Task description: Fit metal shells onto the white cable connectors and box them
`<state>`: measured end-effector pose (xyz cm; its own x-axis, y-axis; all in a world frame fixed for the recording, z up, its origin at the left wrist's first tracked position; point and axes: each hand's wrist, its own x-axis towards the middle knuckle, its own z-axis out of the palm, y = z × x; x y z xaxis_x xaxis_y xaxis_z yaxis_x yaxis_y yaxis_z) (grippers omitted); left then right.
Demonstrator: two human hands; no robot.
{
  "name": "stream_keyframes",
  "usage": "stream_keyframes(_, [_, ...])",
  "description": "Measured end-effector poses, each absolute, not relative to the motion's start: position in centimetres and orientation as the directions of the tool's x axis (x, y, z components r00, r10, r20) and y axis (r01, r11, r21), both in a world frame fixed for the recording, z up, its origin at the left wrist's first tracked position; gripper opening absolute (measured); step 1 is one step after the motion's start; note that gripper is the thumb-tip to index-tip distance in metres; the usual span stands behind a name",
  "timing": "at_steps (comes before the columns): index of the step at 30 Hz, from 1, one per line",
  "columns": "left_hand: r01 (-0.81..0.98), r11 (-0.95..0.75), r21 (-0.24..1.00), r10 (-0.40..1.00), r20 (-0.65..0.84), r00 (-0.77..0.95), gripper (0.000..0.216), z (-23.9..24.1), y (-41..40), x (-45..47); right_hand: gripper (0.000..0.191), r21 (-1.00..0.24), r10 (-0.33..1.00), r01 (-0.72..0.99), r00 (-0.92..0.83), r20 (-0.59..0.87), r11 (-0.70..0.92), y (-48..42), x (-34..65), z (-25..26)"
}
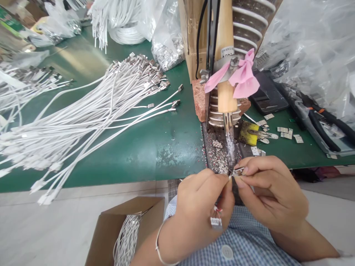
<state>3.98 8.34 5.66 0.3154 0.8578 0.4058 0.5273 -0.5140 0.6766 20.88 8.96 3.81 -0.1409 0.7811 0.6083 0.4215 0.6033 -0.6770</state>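
Observation:
My left hand [206, 197] is closed in a pinch at the soldering iron's tip. From under its fingers hangs a small white connector [216, 222] on thin red and white wires; what the fingertips pinch is mostly hidden. My right hand [273, 188] is also closed, gripping a thin dark metal piece [239, 169] between thumb and forefinger, its exact kind unclear. Both sets of fingertips nearly meet below the soldering iron [226, 92], which has a wooden handle and points downward, with a pink ribbon [245, 75] tied at its clamp.
White USB cables [91, 111] lie bundled at left on the green table [133, 170]. Solder crumbs surround the iron's base. A yellow sponge [249, 133], loose metal plugs [288, 132], a phone [269, 92] and pliers [323, 125] sit at right. Below stands a cardboard box [107, 232] of cables.

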Motion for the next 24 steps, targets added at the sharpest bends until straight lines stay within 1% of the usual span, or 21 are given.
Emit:
stream_keyframes(8, [0.5, -0.507, 0.702, 0.862, 0.401, 0.311, 0.013, 5.95, 8.42, 3.9, 0.025, -0.704, 0.789, 0.38, -0.138, 0.599, 0.6, 8.72, 21.0, 4.21])
stream_keyframes(16, [0.492, -0.507, 0.708, 0.862, 0.4, 0.312, 0.015, 6.06, 8.45, 3.86, 0.025, -0.699, 0.786, 0.384, -0.136, 0.604, 0.603, 8.65, 20.92, 4.59])
stream_keyframes(24, [0.502, -0.449, 0.739, 0.889, 0.312, 0.335, 0.014, 6.07, 8.35, 3.7, 0.023, -0.675, 0.785, 0.41, -0.22, 0.58, 0.614, 8.56, 21.1, 4.02])
